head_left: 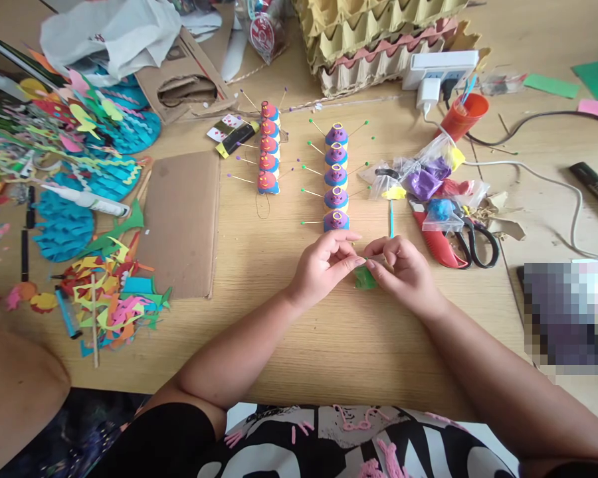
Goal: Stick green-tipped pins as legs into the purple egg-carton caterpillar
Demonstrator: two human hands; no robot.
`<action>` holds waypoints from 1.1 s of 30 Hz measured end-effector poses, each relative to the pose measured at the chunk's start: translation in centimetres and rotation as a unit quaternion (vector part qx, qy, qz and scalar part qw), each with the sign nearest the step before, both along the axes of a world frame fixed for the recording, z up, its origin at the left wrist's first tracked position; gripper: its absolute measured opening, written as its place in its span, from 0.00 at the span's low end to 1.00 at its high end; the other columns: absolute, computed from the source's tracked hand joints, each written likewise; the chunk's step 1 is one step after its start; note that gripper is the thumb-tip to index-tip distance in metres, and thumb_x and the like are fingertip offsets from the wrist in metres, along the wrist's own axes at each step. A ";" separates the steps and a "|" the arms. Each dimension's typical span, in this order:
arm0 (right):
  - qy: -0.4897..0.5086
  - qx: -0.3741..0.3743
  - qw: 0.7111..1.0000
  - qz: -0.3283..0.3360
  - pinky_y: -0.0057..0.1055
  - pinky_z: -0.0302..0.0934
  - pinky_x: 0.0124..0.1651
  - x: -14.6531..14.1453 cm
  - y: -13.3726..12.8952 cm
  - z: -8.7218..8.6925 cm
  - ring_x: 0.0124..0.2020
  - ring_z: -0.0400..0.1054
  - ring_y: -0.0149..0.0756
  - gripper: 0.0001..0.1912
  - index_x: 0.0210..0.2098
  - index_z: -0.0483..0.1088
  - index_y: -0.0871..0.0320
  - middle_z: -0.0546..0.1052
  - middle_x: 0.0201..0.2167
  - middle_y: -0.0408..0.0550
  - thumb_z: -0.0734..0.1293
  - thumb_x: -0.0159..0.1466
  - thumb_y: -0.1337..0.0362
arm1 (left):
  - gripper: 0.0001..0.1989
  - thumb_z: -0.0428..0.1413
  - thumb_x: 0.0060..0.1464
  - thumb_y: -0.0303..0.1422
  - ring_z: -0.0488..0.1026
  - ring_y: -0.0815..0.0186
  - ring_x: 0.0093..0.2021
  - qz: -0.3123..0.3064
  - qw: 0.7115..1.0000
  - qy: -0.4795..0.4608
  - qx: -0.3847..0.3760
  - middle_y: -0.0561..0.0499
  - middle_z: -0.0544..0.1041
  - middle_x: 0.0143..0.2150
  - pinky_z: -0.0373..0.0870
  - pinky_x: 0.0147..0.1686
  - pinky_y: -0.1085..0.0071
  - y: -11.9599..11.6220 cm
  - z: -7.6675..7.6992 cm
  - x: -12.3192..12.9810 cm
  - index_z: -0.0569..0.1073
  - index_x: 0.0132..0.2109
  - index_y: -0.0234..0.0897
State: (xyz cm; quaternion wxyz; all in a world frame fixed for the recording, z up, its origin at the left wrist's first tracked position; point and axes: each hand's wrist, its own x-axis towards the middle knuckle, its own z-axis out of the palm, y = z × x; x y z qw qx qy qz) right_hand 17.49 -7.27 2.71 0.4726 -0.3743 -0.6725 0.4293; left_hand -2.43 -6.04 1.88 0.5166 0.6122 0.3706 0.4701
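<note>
My left hand (326, 265) and my right hand (403, 269) meet fingertip to fingertip above the table. Between them they pinch a tiny green bit that looks like modelling clay, mostly covered by the fingers. Just below lies a green packet (365, 278), partly hidden by my right hand. Beyond my left hand runs a row of purple and blue clay-covered egg-carton cups (335, 176) with yellow rings on top and green-tipped sticks at the sides. A second row, red and blue with purple-tipped sticks (268, 147), stands to its left. A blue stick-like tool (391, 218) lies past my right hand.
Bagged clay (426, 179), red-handled scissors (446, 232) and an orange cup (463, 114) are on the right, near a power strip (441, 66) with cables. Egg trays (379, 40) are stacked behind. Leftward lie cardboard (179, 226), paper scraps (114, 292) and a person's bare limb (20, 405).
</note>
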 end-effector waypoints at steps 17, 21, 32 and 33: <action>0.092 -0.092 0.991 -0.027 0.30 0.62 0.31 -0.2 0.5 -0.3 0.30 0.65 0.30 0.25 0.30 0.55 0.53 0.74 0.32 0.43 0.76 0.68 0.56 | 0.15 0.65 0.63 0.33 0.76 0.72 0.34 0.021 0.999 0.027 0.002 0.56 0.78 0.33 0.74 0.39 0.75 0.0 0.1 0.0 0.75 0.54 0.38; 0.110 -0.121 0.986 -0.023 0.29 0.61 0.31 -0.3 0.5 0.2 0.31 0.65 0.30 0.26 0.30 0.56 0.53 0.74 0.33 0.44 0.77 0.66 0.55 | 0.12 0.65 0.62 0.33 0.70 0.74 0.28 0.027 0.999 0.007 -0.024 0.60 0.72 0.28 0.67 0.32 0.77 -0.1 0.5 0.0 0.73 0.49 0.39; 0.108 -0.095 0.988 -0.058 0.28 0.62 0.32 0.0 0.9 -0.3 0.30 0.68 0.30 0.27 0.27 0.55 0.54 0.72 0.27 0.42 0.78 0.66 0.60 | 0.09 0.66 0.62 0.36 0.72 0.73 0.29 0.021 0.998 0.056 0.018 0.53 0.79 0.33 0.69 0.30 0.76 -0.1 0.5 0.2 0.77 0.44 0.37; 0.108 -0.093 0.988 -0.055 0.28 0.62 0.32 0.0 0.8 -0.3 0.31 0.69 0.30 0.27 0.27 0.55 0.54 0.73 0.27 0.42 0.78 0.66 0.60 | 0.08 0.66 0.62 0.36 0.71 0.73 0.29 0.026 0.996 0.072 0.038 0.53 0.78 0.32 0.68 0.29 0.76 0.0 0.5 0.2 0.78 0.40 0.36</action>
